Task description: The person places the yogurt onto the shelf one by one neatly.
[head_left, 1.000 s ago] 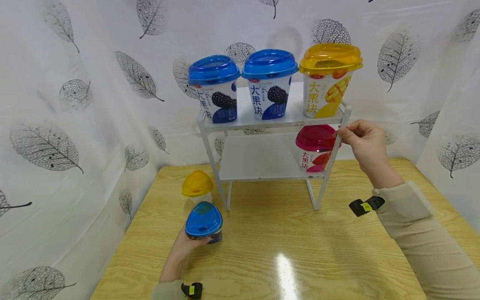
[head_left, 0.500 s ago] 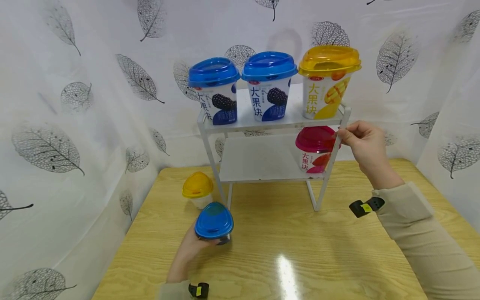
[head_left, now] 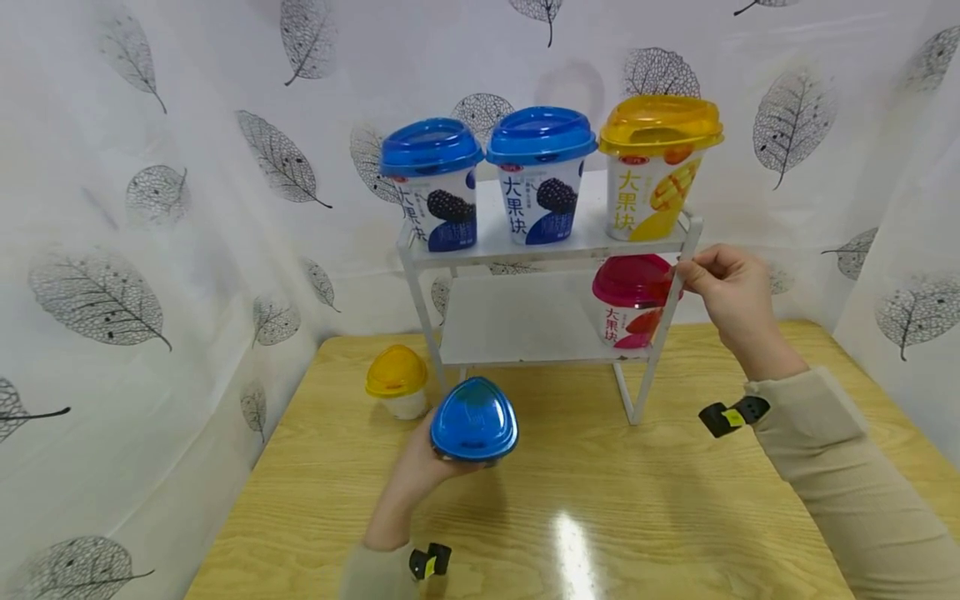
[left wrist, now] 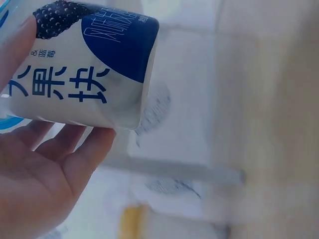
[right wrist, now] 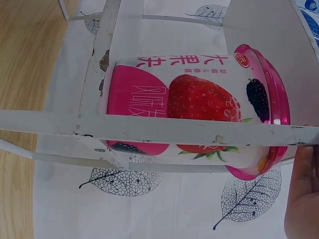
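Observation:
My left hand [head_left: 420,471] grips a blue-lidded blackberry yogurt cup [head_left: 475,421] in front of the rack's left leg. In the left wrist view the cup's printed side [left wrist: 114,55] shows, thumb on one side and fingers on the other. My right hand [head_left: 737,300] pinches the right post of the white two-tier rack [head_left: 517,321] just below the top shelf. Right beside that hand, a pink-lidded strawberry yogurt cup [right wrist: 199,99] stands on the lower shelf, partly behind the post.
On the top shelf stand two blue-lidded yogurt cups [head_left: 450,208] [head_left: 542,196] and a yellow-lidded one [head_left: 652,196]. Another yellow-lidded cup [head_left: 397,379] is on the wooden table [head_left: 637,500], left of the rack. A leaf-print curtain [head_left: 202,275] hangs behind.
My left hand has carried the blue-lidded yogurt cup rightward and a little forward, away from the yellow-lidded cup on the table. My right hand stays at the rack's post.

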Demonstrator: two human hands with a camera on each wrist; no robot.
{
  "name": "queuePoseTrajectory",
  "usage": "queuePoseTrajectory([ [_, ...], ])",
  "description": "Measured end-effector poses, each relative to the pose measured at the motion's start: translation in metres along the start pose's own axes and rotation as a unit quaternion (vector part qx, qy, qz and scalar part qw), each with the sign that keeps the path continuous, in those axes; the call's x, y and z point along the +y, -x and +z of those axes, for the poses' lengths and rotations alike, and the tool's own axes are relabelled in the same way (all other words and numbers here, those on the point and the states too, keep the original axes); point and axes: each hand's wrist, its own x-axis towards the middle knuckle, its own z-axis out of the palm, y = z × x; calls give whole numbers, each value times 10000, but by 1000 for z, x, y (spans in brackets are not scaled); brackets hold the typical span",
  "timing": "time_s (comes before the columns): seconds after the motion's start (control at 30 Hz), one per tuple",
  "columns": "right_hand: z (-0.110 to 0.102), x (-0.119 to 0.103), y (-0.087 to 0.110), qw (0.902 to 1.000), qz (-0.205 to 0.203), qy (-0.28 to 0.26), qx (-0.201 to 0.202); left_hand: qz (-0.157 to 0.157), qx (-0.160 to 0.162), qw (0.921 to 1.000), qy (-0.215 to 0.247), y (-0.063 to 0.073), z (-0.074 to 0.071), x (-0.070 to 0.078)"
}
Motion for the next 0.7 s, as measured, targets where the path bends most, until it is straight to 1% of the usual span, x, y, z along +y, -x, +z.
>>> queuePoseTrajectory([
  [0.1,-1,0,0,10000,-10,-30,-13,119,-66,9999,88,-8,8,25],
  [0.17,-1,0,0,10000,-43,-15,1,225,-102,9996,135,-15,13,38],
  [0.3,0,0,0,9999,-54,134,18,355,72,9993,17,-32,23,43],
  [0.37,0,0,0,9997,-31,226,10,403,269,9987,-130,-40,28,45],
  [0.43,0,0,1,9998,-27,198,-9,455,479,9975,-237,-49,33,47],
  [0.53,-1,0,2,9998,-75,190,-1,522,796,9952,-233,-60,41,51],
  [0.63,0,1,2,9998,-127,148,4,738,1103,9911,-43,-71,48,51],
  [0.7,0,1,2,9998,-134,110,-2,922,1306,9871,-101,-77,51,51],
])
